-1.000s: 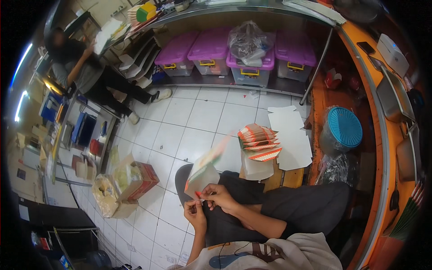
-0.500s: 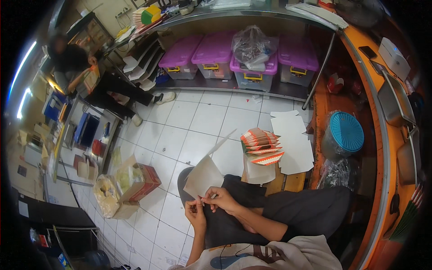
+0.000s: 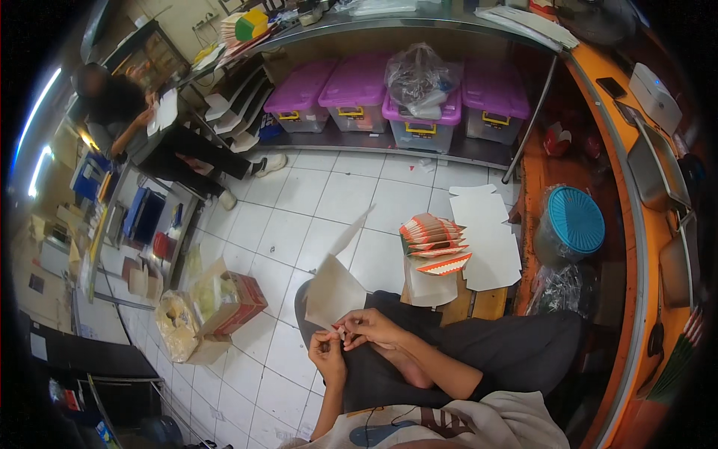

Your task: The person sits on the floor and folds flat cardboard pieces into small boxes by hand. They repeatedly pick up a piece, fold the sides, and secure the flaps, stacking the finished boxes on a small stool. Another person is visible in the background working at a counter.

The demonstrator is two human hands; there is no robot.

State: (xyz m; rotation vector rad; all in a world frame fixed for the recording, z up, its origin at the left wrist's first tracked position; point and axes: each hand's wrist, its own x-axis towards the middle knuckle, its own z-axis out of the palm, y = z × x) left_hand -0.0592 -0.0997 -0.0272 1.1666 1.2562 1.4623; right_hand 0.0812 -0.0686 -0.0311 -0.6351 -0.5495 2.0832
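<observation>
A pale cardboard box blank [image 3: 336,290], partly folded with one panel standing up, leans over my dark-trousered knee. My left hand [image 3: 327,355] pinches its near corner, where a bit of red shows. Close beside it, my right hand [image 3: 372,329] has thumb and fingertips closed on the same corner, and the fingertips of both hands nearly touch. The small flap between them is mostly hidden by the fingers. To the right stands a stack of folded orange-and-white cartons [image 3: 435,239]. Behind that lies a flat white box blank [image 3: 486,236] with notched edges.
Purple-lidded plastic bins [image 3: 355,82] line the low shelf ahead. An opened carton [image 3: 243,299] sits on the tiled floor at left. At right are a blue-lidded tub [image 3: 574,221] and an orange counter [image 3: 606,112]. A person [image 3: 123,112] stands far left, holding a white sheet.
The blank's raised panel has swung left and stands steeper. My right hand has shifted slightly, still at the corner. The other person's carton has turned from its orange side to white.
</observation>
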